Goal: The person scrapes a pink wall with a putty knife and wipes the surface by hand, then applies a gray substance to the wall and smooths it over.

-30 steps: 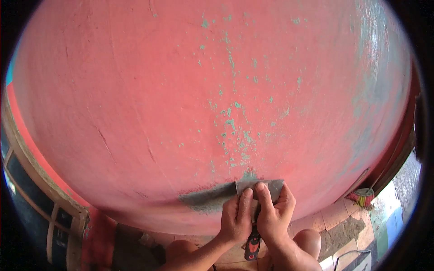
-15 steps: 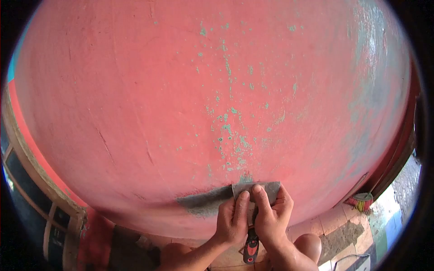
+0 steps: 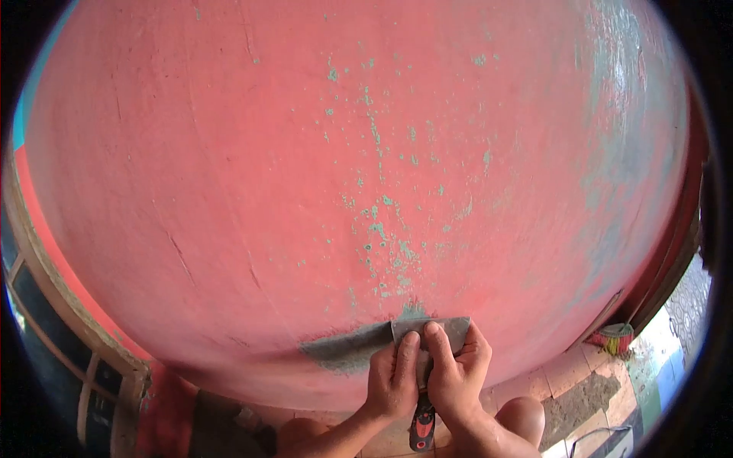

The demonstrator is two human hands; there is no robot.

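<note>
Both hands hold a scraper with a wide metal blade (image 3: 450, 331) and a black and red handle (image 3: 421, 426) that points down. The blade lies against the low part of a red painted wall (image 3: 267, 153). My left hand (image 3: 393, 378) grips the blade's left side, its thumb pressed on the face. On the right side, my right hand (image 3: 458, 374) is closed with its thumb beside the other one. Left of the blade runs a grey bare patch (image 3: 343, 349) in the paint. Just above the blade's edge, a small grey-green spot (image 3: 413, 309) shows.
Green flecks (image 3: 382, 229) dot the wall's middle, and a worn grey area (image 3: 618, 114) covers its right side. A broom head (image 3: 613, 337) rests on the floor at right. At left stands a framed window (image 3: 53, 320). My knee (image 3: 522, 418) is below the wall.
The wall has shifted down and slightly left in view. The scraper and both hands sit a little lower in the picture, and the grip is the same.
</note>
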